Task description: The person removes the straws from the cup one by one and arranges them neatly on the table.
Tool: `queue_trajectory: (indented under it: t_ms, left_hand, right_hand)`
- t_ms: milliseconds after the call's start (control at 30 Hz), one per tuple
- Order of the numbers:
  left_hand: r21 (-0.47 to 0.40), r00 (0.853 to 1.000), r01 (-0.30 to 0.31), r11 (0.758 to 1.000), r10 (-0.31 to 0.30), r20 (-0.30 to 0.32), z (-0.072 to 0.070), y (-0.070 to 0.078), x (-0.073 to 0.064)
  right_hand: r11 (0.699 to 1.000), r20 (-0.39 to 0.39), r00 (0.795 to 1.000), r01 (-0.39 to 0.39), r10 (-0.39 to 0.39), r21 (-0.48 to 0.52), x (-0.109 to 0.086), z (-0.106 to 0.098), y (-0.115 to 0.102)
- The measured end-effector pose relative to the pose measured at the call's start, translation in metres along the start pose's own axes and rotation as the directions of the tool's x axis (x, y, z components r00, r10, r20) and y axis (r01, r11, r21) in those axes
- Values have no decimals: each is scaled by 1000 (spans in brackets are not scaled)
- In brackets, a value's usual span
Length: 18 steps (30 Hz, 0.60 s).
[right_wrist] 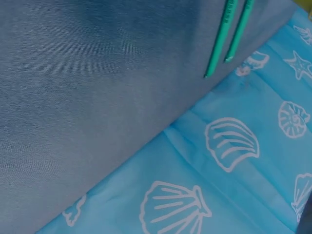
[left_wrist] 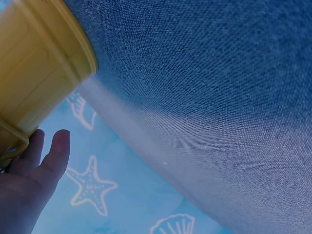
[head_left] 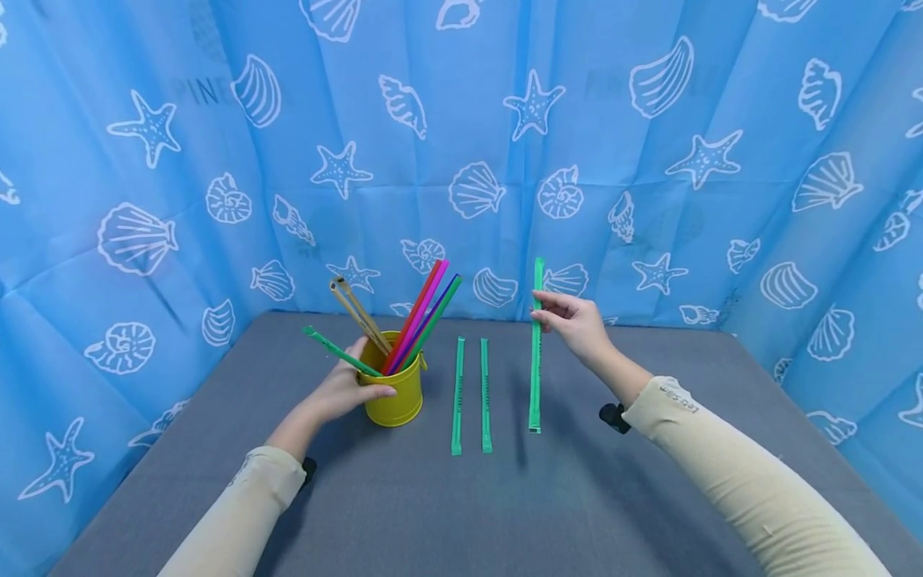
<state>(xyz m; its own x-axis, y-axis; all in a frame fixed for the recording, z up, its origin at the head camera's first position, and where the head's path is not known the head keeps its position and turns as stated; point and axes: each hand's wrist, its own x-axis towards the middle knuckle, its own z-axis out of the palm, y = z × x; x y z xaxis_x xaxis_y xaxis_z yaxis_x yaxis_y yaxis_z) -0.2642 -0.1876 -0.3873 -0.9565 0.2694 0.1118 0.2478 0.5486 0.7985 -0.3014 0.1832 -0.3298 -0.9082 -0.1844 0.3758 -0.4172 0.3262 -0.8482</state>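
My right hand [head_left: 573, 324] pinches a long green paper-wrapped straw [head_left: 536, 369] near its upper end, between thumb and fingers. The straw hangs upright, and its shadow falls on the table. My left hand [head_left: 346, 385] holds a small yellow bucket [head_left: 395, 407] from the left, thumb across the front and fingers behind. Its fingertips [left_wrist: 58, 146] show beside the bucket in the left wrist view. Several wrapped straws lean in the bucket: red, pink, purple, green and gold ones, plus a green straw [head_left: 339, 350] tilting left. The right hand is out of sight in the right wrist view.
Two green wrapped straws lie side by side between the hands, a left one [head_left: 457, 397] and a right one [head_left: 485, 397]. They rest on a grey cloth-covered table [head_left: 433, 513]. A blue curtain [head_left: 461, 120] with white shells and starfish hangs behind and along the sides.
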Motion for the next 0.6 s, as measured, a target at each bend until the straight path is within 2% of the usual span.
queue_trajectory:
  t_ms: [200, 333, 600]
  left_hand:
    - [6, 1000, -5, 1000, 5, 0, 0, -1, 0]
    - [12, 1000, -9, 1000, 9, -2, 1, -1, 0]
    - [10, 1000, 0, 1000, 0, -5, 1, -1, 0]
  right_hand:
    - [996, 88, 996, 2, 5, -84, -3, 0, 8]
    - [997, 133, 991, -1, 12, -82, -6, 3, 13]
    - [998, 179, 984, -7, 18, -63, -6, 13, 43]
